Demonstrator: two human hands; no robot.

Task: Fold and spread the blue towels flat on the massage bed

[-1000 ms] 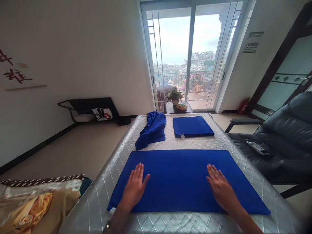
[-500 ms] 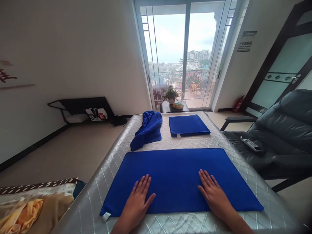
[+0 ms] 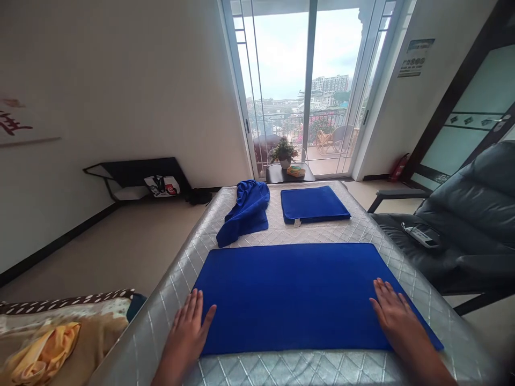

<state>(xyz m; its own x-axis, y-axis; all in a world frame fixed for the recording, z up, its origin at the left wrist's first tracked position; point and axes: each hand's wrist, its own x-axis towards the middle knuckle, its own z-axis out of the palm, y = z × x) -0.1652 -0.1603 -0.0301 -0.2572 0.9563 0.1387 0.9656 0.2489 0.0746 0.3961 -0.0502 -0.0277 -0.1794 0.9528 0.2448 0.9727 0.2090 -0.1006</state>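
A blue cloth (image 3: pixel 289 295) lies spread flat and smooth on the silver quilted mattress (image 3: pixel 277 370). My left hand (image 3: pixel 187 327) rests palm down near its left edge, fingers stretched out and thumb apart. On the right part of the cloth lies my right hand (image 3: pixel 396 316), also palm down and open, close to the slanting right edge. Neither hand holds anything. The cloth's near left corner is hidden under my left hand and forearm. Beyond the cloth sit a folded blue cloth stack (image 3: pixel 314 203) with a white label and a crumpled blue cloth (image 3: pixel 247 212).
A dark armchair (image 3: pixel 475 225) with a remote-like device (image 3: pixel 420 235) stands at the right. Past the mattress is a small table with a potted plant (image 3: pixel 284 153) and a tissue pack (image 3: pixel 296 171). Yellow fabric (image 3: pixel 46 351) lies on bedding at lower left.
My hands have slid apart over the cloth, the left one toward the left edge and the right one toward the right edge. The view has shifted slightly.
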